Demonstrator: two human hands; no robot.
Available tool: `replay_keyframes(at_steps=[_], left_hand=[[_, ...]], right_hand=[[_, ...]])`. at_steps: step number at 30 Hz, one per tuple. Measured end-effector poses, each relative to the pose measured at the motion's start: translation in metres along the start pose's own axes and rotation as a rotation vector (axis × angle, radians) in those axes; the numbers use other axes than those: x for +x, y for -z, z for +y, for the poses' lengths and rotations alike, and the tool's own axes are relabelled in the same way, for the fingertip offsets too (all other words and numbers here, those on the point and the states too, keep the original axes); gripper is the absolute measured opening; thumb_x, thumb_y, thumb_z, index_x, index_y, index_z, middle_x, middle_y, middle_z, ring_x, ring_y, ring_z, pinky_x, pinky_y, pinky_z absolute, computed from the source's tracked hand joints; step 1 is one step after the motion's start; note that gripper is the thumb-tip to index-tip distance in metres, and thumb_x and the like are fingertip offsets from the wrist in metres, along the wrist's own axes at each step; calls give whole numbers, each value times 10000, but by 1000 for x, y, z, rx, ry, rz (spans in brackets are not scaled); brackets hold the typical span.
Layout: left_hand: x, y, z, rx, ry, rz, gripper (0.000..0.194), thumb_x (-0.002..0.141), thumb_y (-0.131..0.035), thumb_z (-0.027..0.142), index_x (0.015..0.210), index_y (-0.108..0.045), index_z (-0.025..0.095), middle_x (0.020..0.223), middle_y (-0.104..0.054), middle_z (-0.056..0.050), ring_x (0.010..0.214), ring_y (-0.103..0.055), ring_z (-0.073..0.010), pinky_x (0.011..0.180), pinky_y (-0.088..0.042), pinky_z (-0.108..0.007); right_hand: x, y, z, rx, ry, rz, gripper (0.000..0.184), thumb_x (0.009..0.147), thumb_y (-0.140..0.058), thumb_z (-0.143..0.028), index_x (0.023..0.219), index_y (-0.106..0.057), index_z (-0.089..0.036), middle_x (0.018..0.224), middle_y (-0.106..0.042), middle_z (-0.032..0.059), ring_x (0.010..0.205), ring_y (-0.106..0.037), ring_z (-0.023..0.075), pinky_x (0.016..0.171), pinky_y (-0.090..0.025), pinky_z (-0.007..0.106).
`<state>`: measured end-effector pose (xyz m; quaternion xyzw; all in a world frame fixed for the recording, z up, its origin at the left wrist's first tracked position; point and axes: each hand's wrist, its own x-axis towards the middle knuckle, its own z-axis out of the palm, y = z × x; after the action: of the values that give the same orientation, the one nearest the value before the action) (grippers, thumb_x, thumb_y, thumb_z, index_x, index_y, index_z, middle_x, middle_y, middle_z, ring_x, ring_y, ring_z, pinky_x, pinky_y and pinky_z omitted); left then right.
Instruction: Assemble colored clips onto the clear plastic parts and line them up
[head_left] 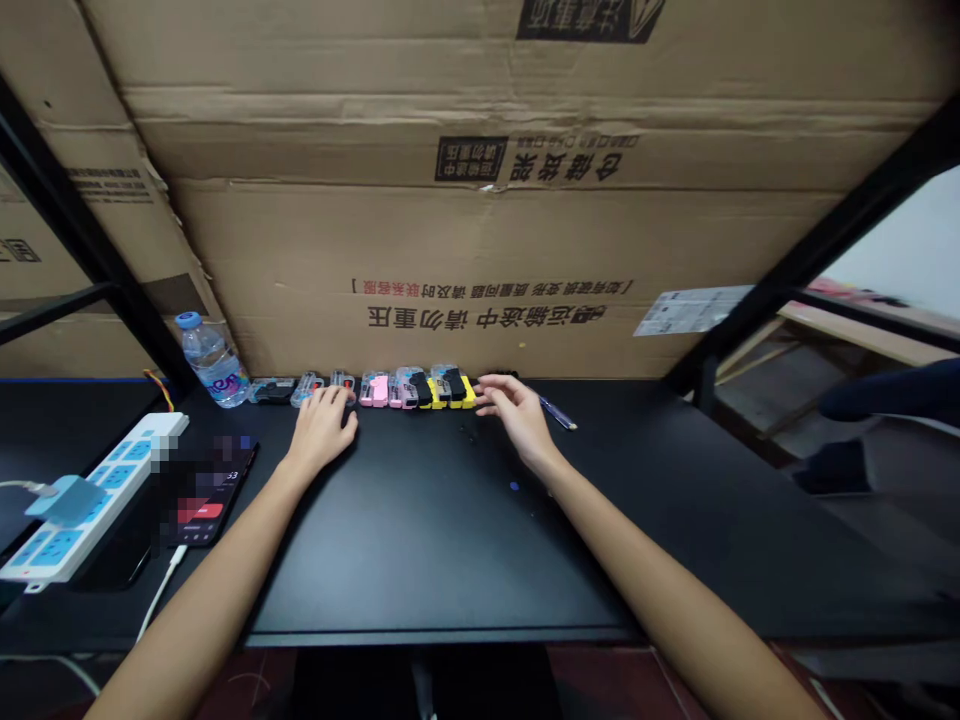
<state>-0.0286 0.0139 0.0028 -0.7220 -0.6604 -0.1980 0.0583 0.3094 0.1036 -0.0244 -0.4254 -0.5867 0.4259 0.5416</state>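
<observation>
A row of small plastic pieces with clear covers stands along the back of the black desk, against the cardboard. My left hand (pixel 324 425) lies palm down with fingers stretched and thumb apart, its fingertips at a clear and red piece (pixel 307 386) near the left of the row. To its right come a pink piece (pixel 374 389), a pale pink and black piece (pixel 409 387) and a yellow and black piece (pixel 450 386). My right hand (pixel 519 418) is beside the yellow end, fingers loosely bent and apart from the thumb. Whether its fingertips touch the yellow part I cannot tell.
A dark pen (pixel 559 413) lies right of my right hand. On the left are a water bottle (pixel 214 360), a white power strip (pixel 127 470) with a blue charger (pixel 69 500), and a phone (pixel 214 495) with a white cable. Cardboard (pixel 420 235) walls off the back.
</observation>
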Motion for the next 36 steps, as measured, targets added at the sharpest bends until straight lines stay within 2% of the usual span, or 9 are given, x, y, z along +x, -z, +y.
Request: replay_keyframes(at_steps=[4,8,12,16,19,22,26,31,36], left_hand=[[-1,7,8,74,3,-9,165,962,-562,324,1005,-685,223,1167,-713,-138,1162,-622,-360,980,-478,-472],[-1,15,16,27,25,-105,254,979,-539,376,810,-644,219,935,-740,-105,926,-698,-301,802,-483,-378],[0,17,20,-70,51,-111,196,976,-557,390,1000,-681,239,777,-736,-38,770,-714,-255,693,-451,-313],[1,20,20,-259,108,109,594,984,-558,368,1535,-423,193,876,-753,-21,754,-709,-218,696,-482,-292],[3,23,16,-274,153,201,819,996,-533,350,1678,-141,124,937,-745,-42,778,-703,-220,744,-524,-312],[4,21,5,-82,141,181,746,997,-522,343,1661,-274,110,1171,-729,-153,1069,-693,-314,944,-538,-417],[4,6,-17,123,156,130,582,1022,-465,352,1563,-490,138,1595,-482,-225,1483,-405,-436,1150,-424,-577],[4,-16,-33,93,209,-18,589,1064,-391,406,1589,-466,152,1592,-499,-221,1477,-421,-413,1183,-386,-598],[5,-16,-28,5,145,-95,559,1092,-338,440,1563,-506,189,1595,-517,-192,1476,-437,-360,1193,-383,-559]], right_hand=[[16,33,4,-408,179,128,289,928,-591,-361,1148,-713,-218,1110,-779,114,1001,-727,281,919,-606,496],[18,49,6,-831,300,41,358,927,-532,-254,1221,-731,-208,1240,-762,151,1197,-681,342,1073,-521,558],[16,50,10,-991,293,-54,403,953,-532,-267,1306,-715,-203,1293,-748,160,1276,-637,351,1088,-504,558],[16,49,11,-1015,329,-54,387,964,-537,-285,1292,-719,-188,1262,-761,151,1250,-641,345,1061,-510,534],[15,48,8,-1017,355,-49,358,958,-550,-278,1260,-725,-201,1205,-773,135,1176,-659,341,1017,-522,511],[14,46,4,-1031,371,-31,347,961,-550,-283,1250,-724,-199,1200,-751,153,1131,-657,346,990,-522,508],[13,47,6,-1023,379,-24,328,961,-553,-300,1214,-734,-197,1209,-732,158,1139,-649,350,1014,-514,509],[13,47,9,-1024,375,-39,328,961,-553,-309,1207,-737,-197,1210,-739,155,1138,-665,351,1012,-527,517],[13,46,8,-1043,346,-73,320,960,-553,-297,1194,-743,-191,1204,-759,149,1135,-689,353,994,-538,516]])
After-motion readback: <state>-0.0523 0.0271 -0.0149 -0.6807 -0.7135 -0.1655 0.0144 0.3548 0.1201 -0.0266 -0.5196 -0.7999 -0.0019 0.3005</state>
